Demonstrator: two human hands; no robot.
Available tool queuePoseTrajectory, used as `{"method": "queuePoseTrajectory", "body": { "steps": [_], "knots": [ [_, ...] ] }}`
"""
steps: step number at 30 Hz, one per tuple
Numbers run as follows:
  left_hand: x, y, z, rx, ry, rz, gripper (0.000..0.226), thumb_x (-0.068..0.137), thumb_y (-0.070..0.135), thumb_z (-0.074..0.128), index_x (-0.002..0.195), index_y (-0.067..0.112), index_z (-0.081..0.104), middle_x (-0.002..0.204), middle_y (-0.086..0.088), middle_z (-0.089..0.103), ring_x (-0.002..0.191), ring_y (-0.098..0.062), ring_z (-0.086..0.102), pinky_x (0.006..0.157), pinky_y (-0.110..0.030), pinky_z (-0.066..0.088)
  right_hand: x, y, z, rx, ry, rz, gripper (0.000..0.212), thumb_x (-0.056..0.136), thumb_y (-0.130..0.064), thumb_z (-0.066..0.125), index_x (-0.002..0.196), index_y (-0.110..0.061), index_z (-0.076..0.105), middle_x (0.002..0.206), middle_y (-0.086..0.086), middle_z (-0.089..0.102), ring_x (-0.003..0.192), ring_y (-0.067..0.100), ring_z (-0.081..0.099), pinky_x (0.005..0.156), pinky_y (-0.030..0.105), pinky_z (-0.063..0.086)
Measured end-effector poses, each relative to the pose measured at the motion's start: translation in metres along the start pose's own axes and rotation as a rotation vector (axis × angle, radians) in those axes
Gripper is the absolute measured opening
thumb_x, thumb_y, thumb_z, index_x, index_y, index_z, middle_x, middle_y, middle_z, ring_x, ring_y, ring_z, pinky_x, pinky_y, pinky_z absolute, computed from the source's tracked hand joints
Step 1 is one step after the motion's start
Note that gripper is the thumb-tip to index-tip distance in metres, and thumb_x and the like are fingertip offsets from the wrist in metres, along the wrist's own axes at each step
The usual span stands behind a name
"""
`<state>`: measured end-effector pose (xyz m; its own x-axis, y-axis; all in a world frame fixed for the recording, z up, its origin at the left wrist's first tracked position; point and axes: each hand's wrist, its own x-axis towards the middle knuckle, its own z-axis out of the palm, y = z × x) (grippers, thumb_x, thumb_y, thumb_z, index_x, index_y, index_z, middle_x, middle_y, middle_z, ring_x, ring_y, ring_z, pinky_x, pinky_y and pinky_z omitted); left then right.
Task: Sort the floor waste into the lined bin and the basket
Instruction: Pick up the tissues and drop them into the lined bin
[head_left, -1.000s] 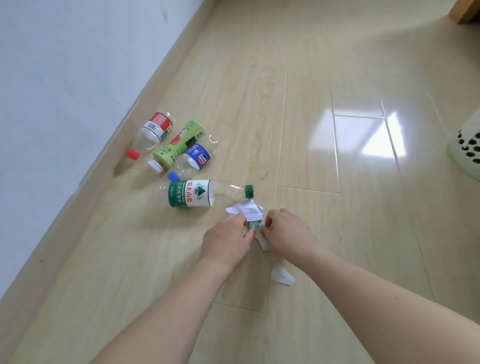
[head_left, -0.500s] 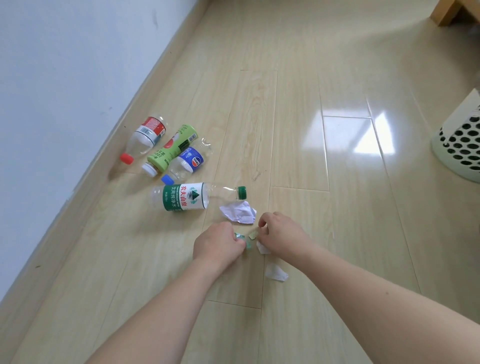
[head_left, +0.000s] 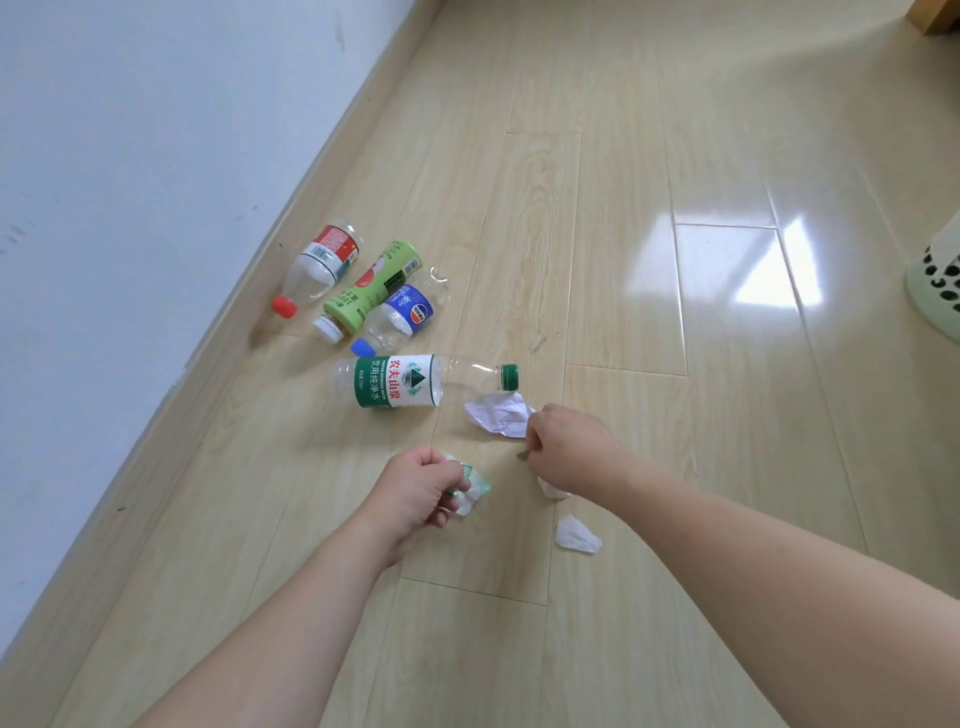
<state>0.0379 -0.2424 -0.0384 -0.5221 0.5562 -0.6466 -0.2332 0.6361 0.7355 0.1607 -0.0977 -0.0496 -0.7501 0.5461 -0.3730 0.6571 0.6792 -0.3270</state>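
My left hand (head_left: 418, 488) is closed around a crumpled green-and-white wrapper (head_left: 470, 486) just above the floor. My right hand (head_left: 566, 449) pinches a small greenish scrap at its fingertips, beside a crumpled white paper ball (head_left: 496, 414). A white tissue piece (head_left: 551, 489) pokes out under the right hand, and another tissue piece (head_left: 576, 535) lies on the floor nearer me. Several empty plastic bottles lie on the floor: a green-capped water bottle (head_left: 400, 382), a blue-label bottle (head_left: 402, 317), a green bottle (head_left: 371, 288) and a red-capped bottle (head_left: 319, 265).
A white wall and baseboard (head_left: 291, 228) run along the left, close to the bottles. A pale perforated basket (head_left: 937, 280) shows at the right edge. A wooden furniture corner (head_left: 935, 15) sits at the top right. Wood-look flooring fills the middle.
My hands, close together over the scraps, have moved apart. The left now holds the green-and-white wrapper, and the right has shifted right toward the paper ball.
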Motion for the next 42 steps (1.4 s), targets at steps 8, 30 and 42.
{"method": "queuePoseTrajectory", "body": {
  "steps": [8, 30, 42],
  "knots": [
    [-0.017, 0.031, 0.000, -0.135, -0.071, -0.006, 0.012, 0.092, -0.006, 0.054, 0.098, 0.003, 0.059, 0.071, -0.014, 0.066, 0.046, -0.014, 0.058, 0.046, -0.024, 0.053, -0.041, 0.016, -0.046, 0.237, 0.223, 0.017, 0.020, 0.079, -0.008, 0.052, 0.068, -0.019, 0.040, 0.074, -0.003, 0.050, 0.071, 0.019, 0.046, 0.054, 0.027, 0.033],
    [-0.206, 0.196, 0.334, 0.208, -0.532, 0.499, 0.009, 0.084, -0.004, 0.055, 0.083, 0.004, 0.058, 0.067, -0.013, 0.059, 0.050, -0.018, 0.056, 0.056, -0.030, 0.055, -0.377, 0.232, -0.216, 0.174, 0.617, 0.695, 0.013, 0.082, -0.015, 0.058, 0.072, -0.020, 0.051, 0.077, -0.002, 0.058, 0.077, 0.021, 0.054, 0.065, 0.029, 0.038],
    [-0.198, 0.206, 0.330, 0.648, -0.408, 0.705, 0.021, 0.083, 0.008, 0.043, 0.089, 0.012, 0.063, 0.087, -0.008, 0.066, 0.074, -0.024, 0.066, 0.065, -0.035, 0.056, -0.365, 0.233, -0.196, 0.158, 0.593, 0.631, 0.016, 0.091, -0.015, 0.048, 0.101, -0.016, 0.061, 0.101, 0.000, 0.060, 0.093, 0.019, 0.056, 0.083, 0.032, 0.048]
  ]
}}
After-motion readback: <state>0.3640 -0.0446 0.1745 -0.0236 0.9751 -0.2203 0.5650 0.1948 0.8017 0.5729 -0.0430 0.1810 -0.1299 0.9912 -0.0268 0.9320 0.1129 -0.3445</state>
